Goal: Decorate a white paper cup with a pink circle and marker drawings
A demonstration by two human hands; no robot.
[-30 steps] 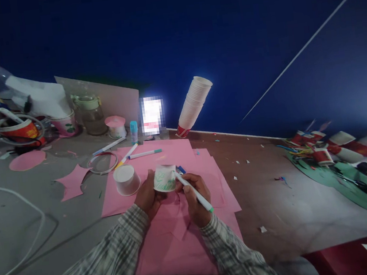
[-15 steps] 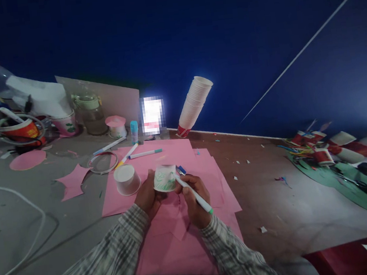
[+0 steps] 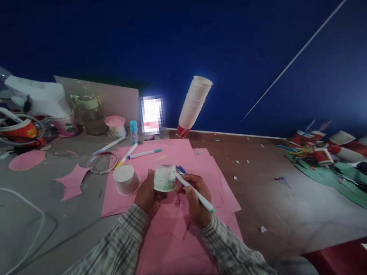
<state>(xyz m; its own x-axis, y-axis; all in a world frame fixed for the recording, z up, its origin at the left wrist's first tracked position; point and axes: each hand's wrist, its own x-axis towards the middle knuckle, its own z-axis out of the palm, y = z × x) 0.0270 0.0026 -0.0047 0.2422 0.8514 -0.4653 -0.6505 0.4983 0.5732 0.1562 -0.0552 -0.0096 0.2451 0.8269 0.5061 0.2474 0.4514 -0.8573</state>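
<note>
My left hand (image 3: 149,194) is closed around the left side of a small white paper cup (image 3: 164,181), which bears green drawn marks. In my right hand (image 3: 196,198) is a white marker (image 3: 197,193) with a green end, its tip at the cup's right side. Both hands are over pink paper sheets (image 3: 185,257). Left of the cup, a second white paper cup (image 3: 127,181) stands upside down. Behind it lie a yellow-tipped marker (image 3: 127,154) and a blue-ended marker (image 3: 145,153). A small blue item (image 3: 181,170) shows just behind my right hand.
A tall stack of paper cups (image 3: 194,105) leans near the blue wall. A pink paper star (image 3: 74,181), a tape ring (image 3: 102,162), a glue stick (image 3: 134,132) and a glass jar (image 3: 89,115) are at left. A green mat (image 3: 326,187) with craft items lies right.
The marker in my right hand has shifted slightly at the cup's surface. My left hand and the cup stay nearly in place.
</note>
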